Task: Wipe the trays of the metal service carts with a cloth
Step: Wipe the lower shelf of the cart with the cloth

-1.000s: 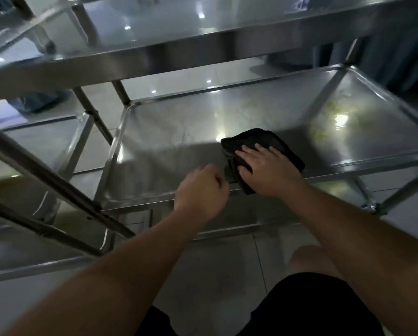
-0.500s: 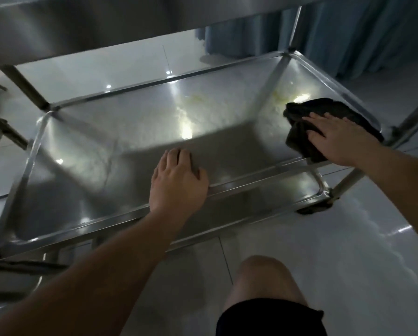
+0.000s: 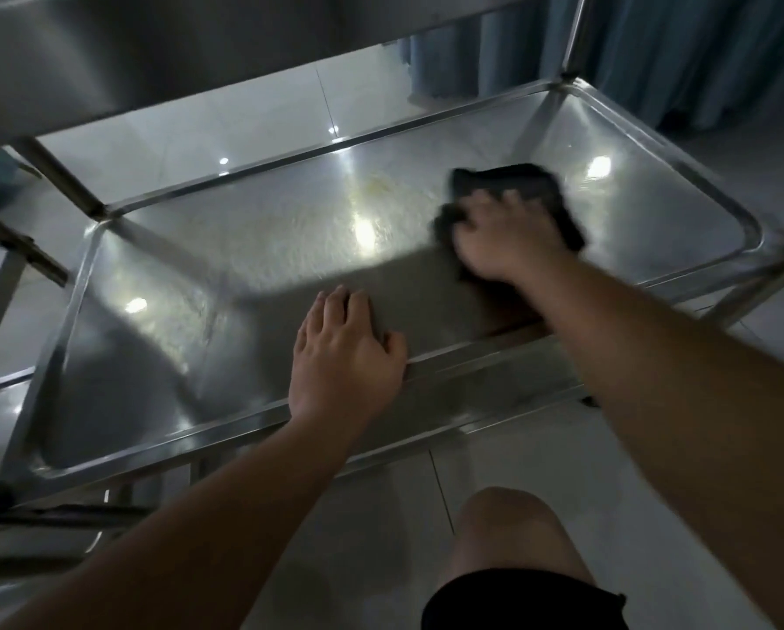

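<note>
— Where's the cloth point(image 3: 524, 188)?
— On the lower tray point(image 3: 253, 261), about two o'clock, pressed under the right hand point(image 3: 508, 241); blur hides its fingers' grip.
— Left hand point(image 3: 342, 356)?
— Flat, fingers straight, six o'clock rim.

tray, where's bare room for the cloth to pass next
The tray's left half is bare, from the left rim to the left hand, and so is the back strip along the far rim, with a yellowish smear. The right corner beyond the cloth is free too. It is crowded at the front middle, between the left hand and the right hand.
</note>
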Demonstrator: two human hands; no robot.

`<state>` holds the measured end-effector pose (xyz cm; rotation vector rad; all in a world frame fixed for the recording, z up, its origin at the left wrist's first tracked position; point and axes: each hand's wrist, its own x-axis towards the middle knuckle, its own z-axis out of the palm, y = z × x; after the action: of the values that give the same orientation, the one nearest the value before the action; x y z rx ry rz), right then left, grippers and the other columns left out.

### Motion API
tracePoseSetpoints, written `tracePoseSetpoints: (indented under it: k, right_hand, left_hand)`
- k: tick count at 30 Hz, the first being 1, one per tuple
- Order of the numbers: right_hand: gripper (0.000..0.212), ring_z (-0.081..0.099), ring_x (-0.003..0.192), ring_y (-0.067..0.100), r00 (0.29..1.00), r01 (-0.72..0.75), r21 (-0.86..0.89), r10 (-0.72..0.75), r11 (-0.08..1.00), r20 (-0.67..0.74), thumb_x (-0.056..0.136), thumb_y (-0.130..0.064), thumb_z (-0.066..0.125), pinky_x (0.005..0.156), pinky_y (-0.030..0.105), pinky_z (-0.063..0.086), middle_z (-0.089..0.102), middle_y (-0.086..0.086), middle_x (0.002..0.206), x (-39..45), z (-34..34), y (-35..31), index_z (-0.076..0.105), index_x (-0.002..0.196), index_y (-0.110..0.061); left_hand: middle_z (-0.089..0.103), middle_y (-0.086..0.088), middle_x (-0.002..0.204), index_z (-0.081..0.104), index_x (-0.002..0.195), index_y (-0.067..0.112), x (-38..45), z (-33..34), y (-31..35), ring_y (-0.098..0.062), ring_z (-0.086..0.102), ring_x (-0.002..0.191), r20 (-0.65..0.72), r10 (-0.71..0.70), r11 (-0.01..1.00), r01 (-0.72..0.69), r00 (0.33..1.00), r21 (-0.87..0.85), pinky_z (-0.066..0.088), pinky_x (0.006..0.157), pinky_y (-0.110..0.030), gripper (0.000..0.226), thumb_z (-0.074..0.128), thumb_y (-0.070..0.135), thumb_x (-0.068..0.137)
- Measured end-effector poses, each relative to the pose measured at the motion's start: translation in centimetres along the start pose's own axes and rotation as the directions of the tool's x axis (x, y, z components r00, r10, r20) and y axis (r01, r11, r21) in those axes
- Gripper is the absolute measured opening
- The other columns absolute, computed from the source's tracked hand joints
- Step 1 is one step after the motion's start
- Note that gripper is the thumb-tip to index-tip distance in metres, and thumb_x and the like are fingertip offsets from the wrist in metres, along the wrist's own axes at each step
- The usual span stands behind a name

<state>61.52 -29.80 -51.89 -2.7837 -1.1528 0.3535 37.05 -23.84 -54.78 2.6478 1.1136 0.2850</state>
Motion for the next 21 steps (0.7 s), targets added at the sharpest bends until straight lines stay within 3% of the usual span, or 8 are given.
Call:
tracePoseSetpoints:
  k: [4, 8, 11, 14, 17, 21]
  right_hand:
    - [0.061, 0.009, 0.161, 0.02, 0.903, 0.427, -0.033, -0.424, 0.904, 0.07, 0.107, -0.054, 0.022, 0.129, 0.046, 0.002, 0.014, -0.014, 0.174, -1.5, 2.7, -9.7, 0.022, 0.166, -0.037]
    - [0.059, 0.014, 0.16, 0.015, 0.87, 0.491, -0.043, -0.488, 0.87, 0.073, 0.107, -0.056, 0.025, 0.129, 0.044, 0.004, 0.019, -0.015, 0.173, -0.1, 1.9, -7.1, 0.026, 0.164, -0.04]
    - [0.056, 0.027, 0.157, 0.024, 0.94, 0.338, -0.089, -0.342, 0.937, -0.023, 0.107, -0.05, 0.032, 0.126, 0.049, 0.018, 0.028, -0.006, 0.172, 1.9, 0.1, 0.1, 0.036, 0.161, -0.036]
    - [0.067, 0.032, 0.153, 0.031, 0.989, 0.041, -0.042, -0.047, 0.998, -0.141, 0.098, -0.056, 0.024, 0.124, 0.056, 0.02, 0.033, 0.0, 0.17, 2.9, -2.3, 10.7, 0.04, 0.159, -0.032]
    - [0.08, 0.026, 0.156, 0.035, 0.955, -0.261, -0.016, 0.256, 0.965, -0.152, 0.091, -0.063, 0.016, 0.126, 0.057, 0.012, 0.029, 0.002, 0.171, 2.3, -3.4, 18.4, 0.037, 0.16, -0.027]
    - [0.076, 0.014, 0.159, 0.038, 0.92, -0.379, 0.041, 0.381, 0.925, -0.088, 0.097, -0.059, 0.017, 0.128, 0.057, 0.007, 0.017, 0.001, 0.175, -0.8, -2.6, 18.1, 0.026, 0.165, -0.026]
  left_hand:
    - [0.044, -0.008, 0.158, 0.048, 0.144, 0.017, 0.0, -0.2, -0.1, -0.028, 0.031, 0.153, 0.003, -0.016, 1.0, 0.016, 1.0, -0.009, 0.028, 0.125, -0.047, 0.058, 0.047, 0.05, 0.097]
    - [0.046, -0.006, 0.155, 0.049, 0.14, 0.019, -0.1, -0.2, -0.4, -0.027, 0.033, 0.151, 0.0, -0.014, 1.0, 0.014, 1.0, -0.019, 0.032, 0.123, -0.049, 0.056, 0.044, 0.051, 0.094]
    - [0.045, -0.005, 0.157, 0.05, 0.138, 0.021, -0.2, 0.0, -0.6, -0.026, 0.033, 0.152, -0.025, -0.002, 1.0, 0.002, 1.0, -0.024, 0.031, 0.124, -0.047, 0.056, 0.041, 0.052, 0.092]
    - [0.046, -0.004, 0.156, 0.05, 0.138, 0.022, -0.2, 0.2, -0.7, -0.025, 0.033, 0.152, -0.041, -0.002, 1.0, 0.001, 0.999, -0.017, 0.031, 0.125, -0.047, 0.054, 0.042, 0.051, 0.094]
    - [0.045, -0.005, 0.157, 0.049, 0.142, 0.021, -0.2, 0.5, -0.8, -0.026, 0.033, 0.153, -0.051, 0.009, 1.0, -0.009, 0.999, 0.005, 0.03, 0.126, -0.047, 0.056, 0.043, 0.051, 0.095]
    - [0.046, -0.006, 0.158, 0.048, 0.143, 0.02, -0.2, 0.8, -0.9, -0.027, 0.033, 0.153, -0.06, 0.01, 1.0, -0.009, 0.998, 0.022, 0.028, 0.127, -0.046, 0.058, 0.042, 0.052, 0.095]
